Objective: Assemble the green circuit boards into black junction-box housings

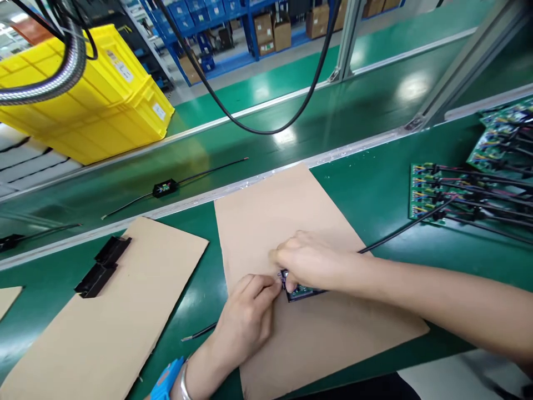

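Observation:
A small black case with a green circuit board inside (pixel 306 291) lies on a brown cardboard sheet (pixel 266 222). My left hand (pixel 249 311) has its thumb and fingertips pinched at the case's left end, where a black cable seems to pass; its bare end (pixel 192 336) sticks out at the lower left. Over the top of the case bends my right hand (pixel 306 260), fingers curled down onto its left part and hiding much of the board. Another stretch of black cable (pixel 400 230) runs from behind my right wrist toward the upper right.
Two black empty cases (pixel 104 266) rest on another cardboard sheet (pixel 125 322) at left. Wired circuit boards (pixel 433 191) are piled at right. Beyond the metal rail (pixel 187 205) lies a cabled module (pixel 165 188). Yellow crates (pixel 104 105) and a hanging cable (pixel 266 132) are farther back.

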`<control>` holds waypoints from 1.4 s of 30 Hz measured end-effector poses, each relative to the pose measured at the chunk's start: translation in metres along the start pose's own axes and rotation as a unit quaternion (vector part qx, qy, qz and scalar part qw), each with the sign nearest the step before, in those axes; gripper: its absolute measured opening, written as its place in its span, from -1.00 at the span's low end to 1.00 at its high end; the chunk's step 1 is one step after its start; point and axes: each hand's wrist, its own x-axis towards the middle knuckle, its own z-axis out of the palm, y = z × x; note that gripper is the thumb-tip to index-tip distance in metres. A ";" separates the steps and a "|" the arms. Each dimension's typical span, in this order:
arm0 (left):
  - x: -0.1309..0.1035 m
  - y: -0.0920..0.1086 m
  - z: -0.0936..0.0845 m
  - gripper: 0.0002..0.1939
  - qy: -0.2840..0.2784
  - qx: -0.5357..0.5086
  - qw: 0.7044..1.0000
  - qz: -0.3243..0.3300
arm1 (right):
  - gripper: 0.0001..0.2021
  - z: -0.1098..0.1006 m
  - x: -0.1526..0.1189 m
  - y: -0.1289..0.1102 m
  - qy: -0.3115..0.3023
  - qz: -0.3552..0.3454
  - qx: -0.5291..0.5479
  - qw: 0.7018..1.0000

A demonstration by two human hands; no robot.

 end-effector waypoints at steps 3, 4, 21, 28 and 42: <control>0.010 0.002 -0.014 -0.71 -0.009 -0.028 1.000 -0.001 | -0.69 0.003 -0.031 0.015 0.085 0.000 0.042 0.995; 0.014 0.004 -0.017 -0.74 -0.019 -0.031 0.999 0.022 | -0.59 0.006 -0.041 0.018 0.115 0.010 0.050 0.992; 0.034 -0.003 -0.003 -0.63 -0.109 -0.014 0.983 0.150 | -0.55 0.032 -0.059 0.019 0.102 0.061 0.072 0.990; 0.033 -0.001 0.001 -0.59 -0.117 0.009 0.982 0.149 | -0.70 0.013 -0.094 0.040 0.102 0.090 0.146 0.980; 0.032 0.001 0.002 -0.58 -0.148 0.026 0.978 0.144 | -0.75 0.047 -0.076 0.038 0.207 -0.083 0.008 0.975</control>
